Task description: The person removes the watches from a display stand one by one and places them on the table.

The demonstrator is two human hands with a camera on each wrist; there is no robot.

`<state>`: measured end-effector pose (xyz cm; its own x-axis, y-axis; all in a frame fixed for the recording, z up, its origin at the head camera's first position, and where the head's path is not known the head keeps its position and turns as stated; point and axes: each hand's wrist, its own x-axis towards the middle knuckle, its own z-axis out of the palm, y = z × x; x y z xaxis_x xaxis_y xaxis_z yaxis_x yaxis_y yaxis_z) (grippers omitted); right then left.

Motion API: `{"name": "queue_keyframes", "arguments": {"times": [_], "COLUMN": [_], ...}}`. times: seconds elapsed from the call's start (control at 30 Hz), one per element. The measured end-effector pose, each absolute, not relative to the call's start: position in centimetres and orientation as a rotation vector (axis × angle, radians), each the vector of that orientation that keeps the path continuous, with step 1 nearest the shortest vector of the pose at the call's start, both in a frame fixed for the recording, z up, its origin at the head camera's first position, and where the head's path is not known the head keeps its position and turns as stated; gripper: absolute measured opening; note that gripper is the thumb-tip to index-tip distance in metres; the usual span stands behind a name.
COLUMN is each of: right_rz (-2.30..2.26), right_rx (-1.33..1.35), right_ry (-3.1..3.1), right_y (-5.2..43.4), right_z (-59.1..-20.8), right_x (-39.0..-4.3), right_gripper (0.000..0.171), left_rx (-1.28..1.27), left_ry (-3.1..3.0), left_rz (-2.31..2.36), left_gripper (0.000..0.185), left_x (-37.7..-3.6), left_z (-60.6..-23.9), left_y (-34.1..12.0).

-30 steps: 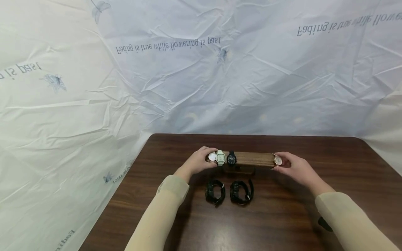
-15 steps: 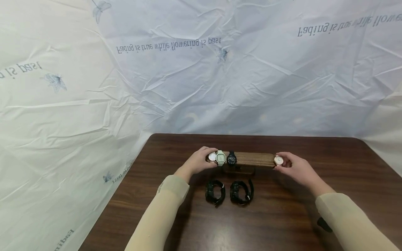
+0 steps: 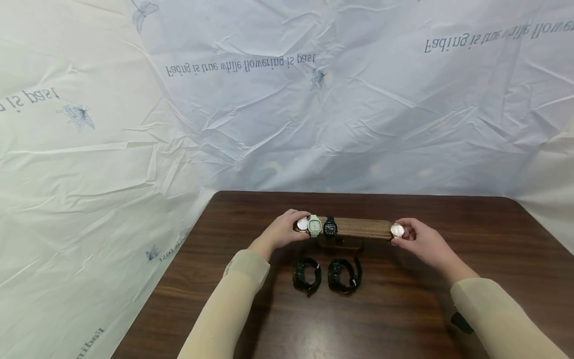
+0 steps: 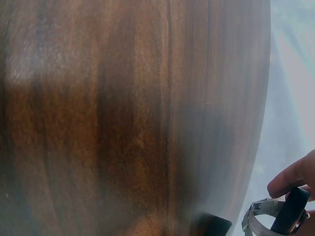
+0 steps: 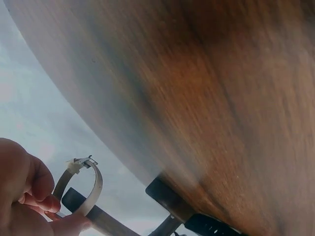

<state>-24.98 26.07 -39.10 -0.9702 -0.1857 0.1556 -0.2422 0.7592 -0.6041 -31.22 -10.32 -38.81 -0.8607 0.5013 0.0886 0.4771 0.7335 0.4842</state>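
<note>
My right hand (image 3: 423, 242) pinches a rose-gold round watch (image 3: 397, 230) at the wooden cylindrical bar's (image 3: 363, 227) right end; my left hand (image 3: 284, 230) apparently grips another rose-gold watch (image 3: 303, 224) at its left end.

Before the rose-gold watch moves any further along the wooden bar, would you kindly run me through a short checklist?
1. Right hand pinches the rose-gold watch at the wooden bar's right end: ok.
2. Band looped round the bar, as the right wrist view shows: ok.
3. Left hand steadies the left end by the white-faced watch: ok.
4. Bar free between the black watch and the right end: ok.
5. Clasp closed: cannot tell.
</note>
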Motion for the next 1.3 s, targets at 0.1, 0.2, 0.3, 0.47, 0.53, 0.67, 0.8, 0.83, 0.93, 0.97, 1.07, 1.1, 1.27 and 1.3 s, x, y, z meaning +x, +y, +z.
{"name": "queue_keyframes", "arguments": {"times": [0.1,0.2,0.3,0.47,0.53,0.67,0.8,0.83,0.93,0.97,1.07,1.1,1.27,1.3], "right_rz": [1.006,1.01,1.005,0.991,0.983,0.961,0.946,0.938,0.927,0.926,0.942,0.954,0.995,1.01], "right_rx": [0.341,0.342,0.345,0.34,0.339,0.353,0.385,0.395,0.438,0.455,0.514,0.532,0.593,0.6], "right_ry": [-2.86,-2.857,-2.862,-2.876,-2.882,-2.896,-2.91,-2.912,-2.919,-2.925,-2.957,-2.971,-3.006,-3.007], "right_y": [26.1,26.2,26.3,26.4,26.5,26.5,26.7,26.7,26.7,26.7,26.6,26.5,25.8,25.7], "right_z": [-39.0,-39.0,-39.0,-39.0,-38.9,-38.8,-38.8,-38.8,-39.1,-39.3,-39.8,-40.0,-40.7,-40.8], "right_x": [-24.8,-24.7,-24.6,-24.4,-24.4,-24.0,-23.5,-23.4,-23.0,-22.8,-22.5,-22.5,-22.2,-22.1], "right_gripper": [0.058,0.057,0.059,0.061,0.059,0.059,0.062,0.061,0.054,0.051,0.046,0.046,0.046,0.046], "left_rx": [0.813,0.81,0.804,0.802,0.799,0.796,0.794,0.795,0.801,0.805,0.807,0.809,0.821,0.821], "left_ry": [2.878,2.878,2.878,2.879,2.88,2.884,2.885,2.883,2.878,2.878,2.882,2.882,2.876,2.877], "left_rz": [0.792,0.797,0.798,0.795,0.792,0.794,0.798,0.798,0.794,0.792,0.786,0.785,0.787,0.786], "left_gripper": [0.062,0.062,0.063,0.062,0.062,0.06,0.06,0.06,0.06,0.061,0.061,0.061,0.062,0.061], "left_x": [-31.3,-31.3,-31.3,-31.4,-31.5,-31.4,-31.5,-31.5,-31.5,-31.5,-31.5,-31.5,-31.4,-31.3], "left_z": [-38.8,-38.7,-38.7,-38.8,-38.9,-38.8,-38.8,-38.8,-38.8,-38.8,-38.8,-38.8,-38.7,-38.7], "left_y": [-10.3,-10.3,-10.3,-10.3,-10.4,-10.4,-10.4,-10.4,-10.3,-10.3,-10.3,-10.3,-10.3,-10.3]}}
